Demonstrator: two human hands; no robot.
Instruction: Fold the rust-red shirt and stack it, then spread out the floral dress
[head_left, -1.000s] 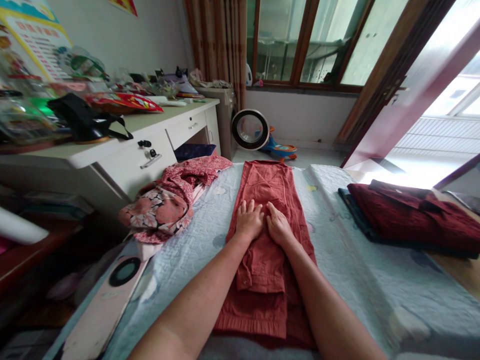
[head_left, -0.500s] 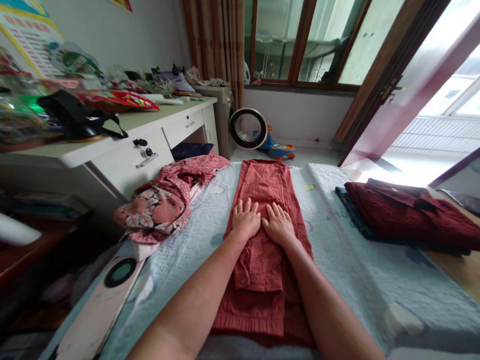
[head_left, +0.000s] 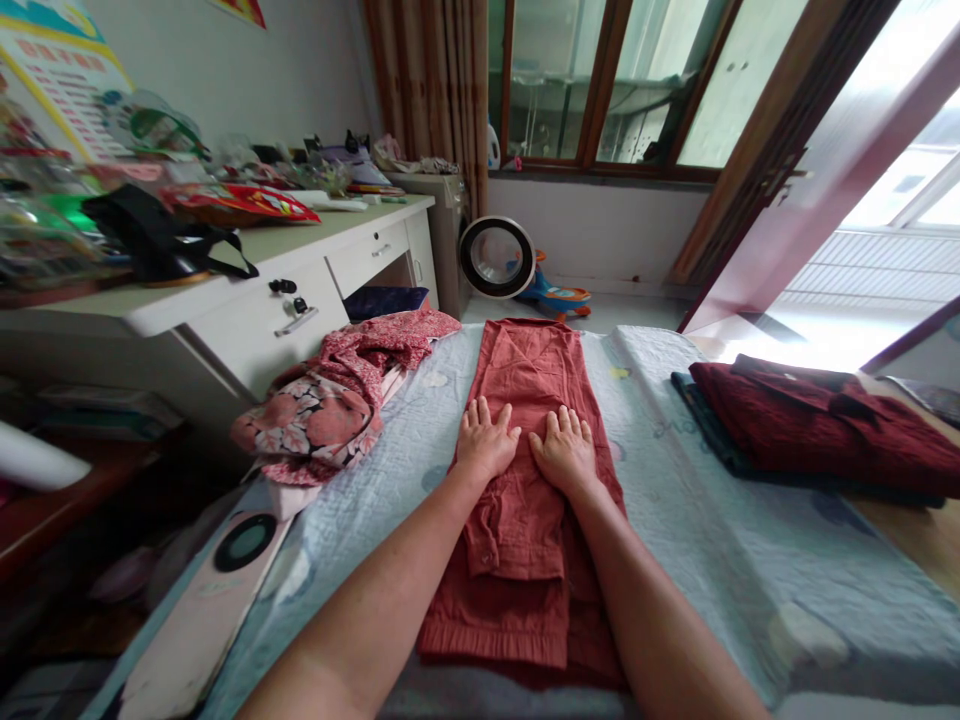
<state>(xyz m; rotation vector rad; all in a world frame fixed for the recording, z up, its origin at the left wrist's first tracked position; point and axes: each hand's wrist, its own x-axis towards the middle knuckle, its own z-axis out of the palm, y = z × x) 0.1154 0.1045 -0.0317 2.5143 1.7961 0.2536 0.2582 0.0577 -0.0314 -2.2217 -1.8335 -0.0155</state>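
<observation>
Flat, spread and clamped on nothing, the left grip [head_left: 487, 445] and right grip [head_left: 568, 452] could wrinkle or skew the red garment [head_left: 527, 505] directly beneath them by pushing unevenly.

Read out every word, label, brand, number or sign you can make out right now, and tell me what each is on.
No text can be read with certainty.
Wall poster: lines of characters, too blurred to read.
Red packet on the desk: markings, too blurred to read.
Blue bed sheet: looping marks, perhaps letters, too faint to read.
Red garment: no writing visible.
</observation>
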